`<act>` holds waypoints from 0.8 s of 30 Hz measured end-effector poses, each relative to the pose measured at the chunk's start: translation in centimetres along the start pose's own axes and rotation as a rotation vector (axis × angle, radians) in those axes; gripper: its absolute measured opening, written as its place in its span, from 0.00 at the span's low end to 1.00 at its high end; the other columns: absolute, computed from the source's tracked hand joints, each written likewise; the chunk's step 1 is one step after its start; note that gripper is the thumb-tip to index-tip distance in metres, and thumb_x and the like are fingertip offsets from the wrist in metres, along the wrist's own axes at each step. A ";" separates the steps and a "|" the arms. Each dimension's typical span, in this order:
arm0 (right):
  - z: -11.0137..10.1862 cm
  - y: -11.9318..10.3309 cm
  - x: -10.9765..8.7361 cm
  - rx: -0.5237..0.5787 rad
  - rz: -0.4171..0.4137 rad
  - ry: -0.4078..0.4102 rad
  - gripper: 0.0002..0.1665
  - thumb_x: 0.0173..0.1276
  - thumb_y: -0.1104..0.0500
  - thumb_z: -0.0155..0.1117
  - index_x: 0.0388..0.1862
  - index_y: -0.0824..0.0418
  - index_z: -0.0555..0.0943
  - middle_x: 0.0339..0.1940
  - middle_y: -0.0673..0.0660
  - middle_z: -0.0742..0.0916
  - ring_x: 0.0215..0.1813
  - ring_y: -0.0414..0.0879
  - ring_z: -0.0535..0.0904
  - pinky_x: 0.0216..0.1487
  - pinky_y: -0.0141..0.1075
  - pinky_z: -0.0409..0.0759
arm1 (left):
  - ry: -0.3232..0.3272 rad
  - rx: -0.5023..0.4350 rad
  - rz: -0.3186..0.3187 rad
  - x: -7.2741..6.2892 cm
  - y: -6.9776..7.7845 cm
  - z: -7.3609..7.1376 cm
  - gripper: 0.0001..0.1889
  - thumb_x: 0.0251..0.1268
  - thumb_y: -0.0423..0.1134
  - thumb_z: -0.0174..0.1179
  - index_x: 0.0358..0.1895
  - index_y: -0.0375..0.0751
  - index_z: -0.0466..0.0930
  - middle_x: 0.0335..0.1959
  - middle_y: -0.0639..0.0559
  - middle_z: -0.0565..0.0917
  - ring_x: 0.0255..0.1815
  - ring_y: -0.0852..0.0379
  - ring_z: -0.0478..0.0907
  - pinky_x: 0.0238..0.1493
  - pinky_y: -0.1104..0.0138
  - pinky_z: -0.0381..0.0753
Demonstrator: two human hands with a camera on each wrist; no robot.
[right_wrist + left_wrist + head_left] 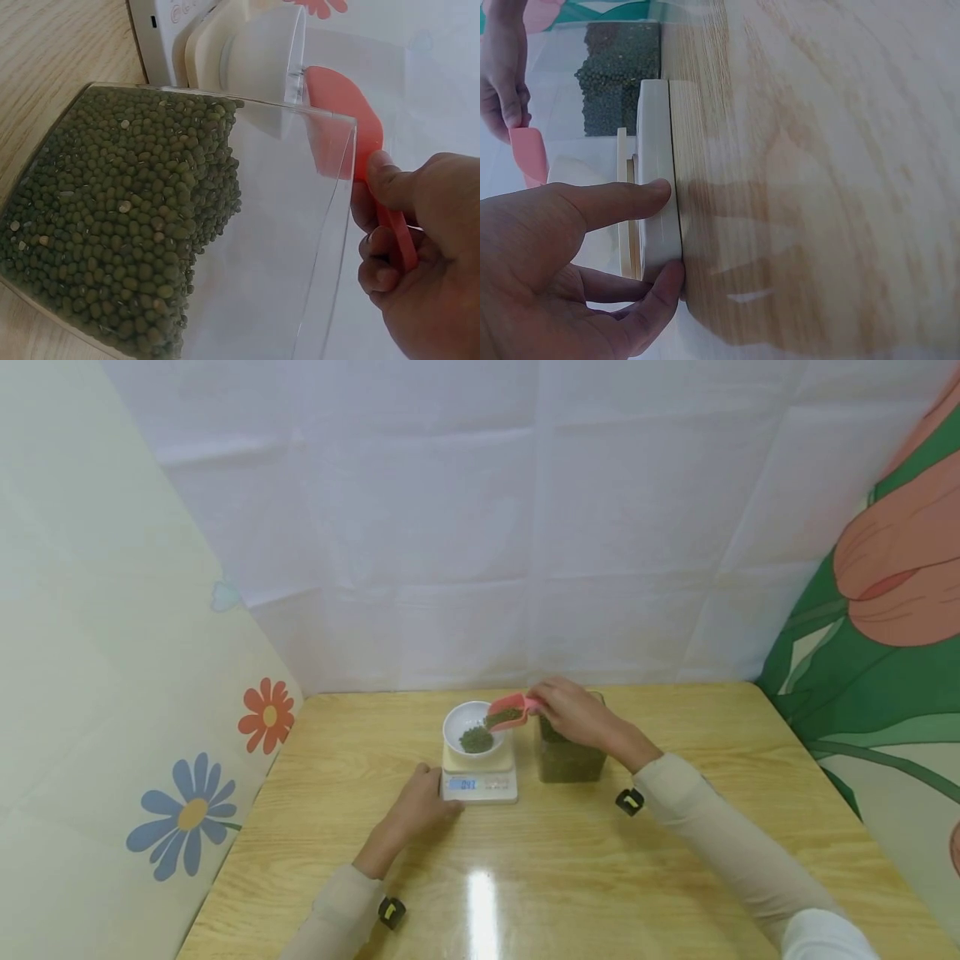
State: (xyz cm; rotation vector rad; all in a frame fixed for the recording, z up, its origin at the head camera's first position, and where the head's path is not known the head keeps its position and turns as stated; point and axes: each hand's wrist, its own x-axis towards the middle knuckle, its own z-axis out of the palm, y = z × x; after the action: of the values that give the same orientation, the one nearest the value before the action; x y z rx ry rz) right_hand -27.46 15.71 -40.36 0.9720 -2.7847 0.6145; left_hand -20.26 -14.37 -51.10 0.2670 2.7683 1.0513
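Note:
Pinched by its handle, a pink scoop (517, 702) holding green mung beans is in my right hand (576, 713). Its mouth hangs over the right rim of a white bowl (453, 727), where a small pile of mung beans (476, 740) lies. The bowl sits on a white kitchen scale (495, 794) with a lit display. My left hand (417, 802) grips the scale's left front corner between thumb and fingers, as the left wrist view shows. Right of the scale stands a clear container (277, 247) partly filled with mung beans (112, 217), below my right hand.
A wooden table (645, 893) bears everything. Behind it hangs a white cloth (420, 527). Flower-printed panels stand on both sides, with a blue flower (192, 814) at left. A black wrist device (630, 801) is at my right cuff.

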 end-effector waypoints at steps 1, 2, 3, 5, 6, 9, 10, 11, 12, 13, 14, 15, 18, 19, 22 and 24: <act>0.0 0.0 0.0 -0.001 0.004 -0.003 0.14 0.79 0.58 0.65 0.55 0.67 0.86 0.52 0.62 0.89 0.59 0.59 0.84 0.66 0.53 0.83 | 0.000 0.001 -0.003 0.0 0.0 0.0 0.31 0.56 0.36 0.79 0.62 0.29 0.81 0.46 0.42 0.77 0.45 0.51 0.73 0.54 0.52 0.85; 0.0 0.0 0.0 -0.005 0.005 -0.004 0.14 0.79 0.58 0.65 0.55 0.67 0.86 0.52 0.62 0.89 0.59 0.59 0.84 0.66 0.53 0.83 | -0.001 0.001 -0.006 0.0 0.0 0.0 0.31 0.56 0.36 0.79 0.62 0.29 0.81 0.46 0.43 0.77 0.45 0.51 0.73 0.54 0.52 0.85; -0.1 0.1 0.1 -0.008 0.006 -0.006 0.14 0.79 0.58 0.65 0.55 0.67 0.86 0.52 0.62 0.89 0.59 0.59 0.84 0.66 0.53 0.83 | -0.001 0.002 -0.009 0.0 0.0 0.0 0.31 0.56 0.37 0.79 0.62 0.29 0.81 0.47 0.42 0.77 0.45 0.51 0.73 0.54 0.52 0.85; -0.1 0.1 0.1 -0.011 0.013 -0.010 0.15 0.78 0.58 0.66 0.55 0.66 0.86 0.53 0.62 0.89 0.60 0.59 0.84 0.66 0.53 0.83 | -0.001 -0.001 -0.013 0.0 0.0 0.0 0.31 0.56 0.37 0.79 0.62 0.29 0.81 0.47 0.42 0.77 0.45 0.51 0.73 0.54 0.52 0.85; -0.2 0.1 0.1 -0.011 0.018 -0.013 0.15 0.78 0.58 0.66 0.56 0.66 0.86 0.53 0.62 0.89 0.60 0.59 0.84 0.66 0.53 0.83 | 0.000 -0.002 -0.014 0.1 0.0 0.0 0.31 0.56 0.37 0.79 0.62 0.29 0.81 0.47 0.42 0.77 0.45 0.51 0.73 0.54 0.52 0.85; -0.3 0.0 0.2 -0.014 0.024 -0.020 0.16 0.78 0.57 0.66 0.56 0.66 0.86 0.53 0.62 0.89 0.59 0.59 0.84 0.66 0.53 0.83 | 0.001 -0.008 -0.012 0.0 0.0 0.0 0.31 0.56 0.37 0.80 0.62 0.28 0.81 0.47 0.42 0.77 0.45 0.51 0.73 0.54 0.52 0.85; -0.4 0.0 0.2 -0.017 0.022 -0.023 0.16 0.79 0.57 0.66 0.57 0.66 0.86 0.53 0.62 0.89 0.60 0.59 0.84 0.66 0.53 0.83 | 0.001 -0.010 -0.010 0.0 0.0 0.0 0.31 0.55 0.36 0.80 0.62 0.28 0.81 0.47 0.42 0.77 0.44 0.51 0.73 0.54 0.52 0.85; -0.4 0.0 0.2 -0.020 0.020 -0.024 0.16 0.79 0.57 0.65 0.57 0.67 0.85 0.53 0.62 0.89 0.60 0.59 0.84 0.66 0.53 0.83 | 0.003 -0.009 -0.005 0.0 0.1 0.0 0.31 0.55 0.36 0.80 0.62 0.28 0.81 0.46 0.42 0.77 0.44 0.51 0.73 0.53 0.52 0.85; -0.5 0.0 0.2 -0.024 0.017 -0.024 0.16 0.79 0.57 0.65 0.57 0.67 0.85 0.53 0.63 0.89 0.60 0.59 0.84 0.66 0.53 0.83 | 0.003 -0.008 -0.003 -0.1 0.1 0.0 0.31 0.55 0.36 0.80 0.62 0.27 0.81 0.46 0.42 0.77 0.44 0.50 0.73 0.53 0.52 0.85; -0.5 0.0 0.1 -0.026 0.013 -0.024 0.16 0.79 0.58 0.65 0.57 0.67 0.85 0.53 0.63 0.89 0.60 0.60 0.84 0.66 0.53 0.83 | 0.004 -0.007 0.001 -0.1 0.1 0.0 0.31 0.55 0.36 0.80 0.62 0.27 0.81 0.46 0.42 0.77 0.44 0.50 0.73 0.53 0.52 0.85; -0.6 0.0 0.1 -0.027 0.010 -0.023 0.16 0.79 0.58 0.65 0.57 0.67 0.85 0.53 0.63 0.89 0.60 0.60 0.84 0.66 0.53 0.83 | 0.006 -0.007 0.003 0.0 0.1 0.0 0.31 0.55 0.36 0.80 0.61 0.27 0.81 0.46 0.42 0.77 0.44 0.50 0.73 0.53 0.52 0.85; -0.6 -0.1 0.1 -0.028 0.006 -0.024 0.16 0.79 0.58 0.65 0.57 0.67 0.85 0.53 0.63 0.89 0.60 0.60 0.84 0.66 0.53 0.83 | 0.007 -0.006 0.005 0.0 0.1 0.0 0.31 0.55 0.36 0.80 0.61 0.28 0.81 0.46 0.42 0.77 0.44 0.51 0.73 0.53 0.52 0.85; -0.8 -0.2 0.1 -0.027 0.001 -0.024 0.16 0.79 0.58 0.65 0.57 0.67 0.85 0.53 0.63 0.89 0.60 0.60 0.84 0.66 0.53 0.83 | 0.010 -0.010 0.008 -0.1 0.1 0.0 0.30 0.55 0.36 0.80 0.61 0.28 0.82 0.45 0.42 0.77 0.44 0.51 0.73 0.52 0.52 0.85; -0.8 -0.2 0.1 -0.028 0.000 -0.024 0.16 0.79 0.58 0.65 0.57 0.67 0.85 0.53 0.63 0.90 0.59 0.60 0.84 0.65 0.53 0.83 | 0.011 -0.012 0.008 0.0 0.1 0.0 0.30 0.55 0.36 0.80 0.60 0.28 0.82 0.45 0.43 0.77 0.44 0.51 0.73 0.52 0.52 0.85; -0.9 -0.4 0.1 -0.035 -0.005 -0.025 0.16 0.78 0.58 0.66 0.57 0.68 0.85 0.52 0.63 0.90 0.59 0.60 0.85 0.65 0.53 0.83 | 0.010 -0.018 0.008 -0.1 0.1 0.0 0.30 0.55 0.35 0.79 0.61 0.28 0.82 0.45 0.43 0.77 0.44 0.51 0.72 0.52 0.52 0.84; -1.0 -0.5 0.2 -0.042 -0.006 -0.026 0.17 0.78 0.58 0.66 0.57 0.68 0.85 0.52 0.63 0.90 0.59 0.60 0.85 0.65 0.53 0.83 | 0.008 -0.020 0.008 -0.1 0.1 0.0 0.30 0.55 0.35 0.79 0.61 0.28 0.82 0.45 0.43 0.77 0.44 0.51 0.72 0.52 0.53 0.84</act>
State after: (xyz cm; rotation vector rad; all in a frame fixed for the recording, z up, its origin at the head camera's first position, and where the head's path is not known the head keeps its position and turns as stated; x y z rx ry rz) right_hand -27.30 15.70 -39.28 0.9864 -2.8045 0.5437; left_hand -20.19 -14.34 -51.06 0.2719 2.7642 1.0839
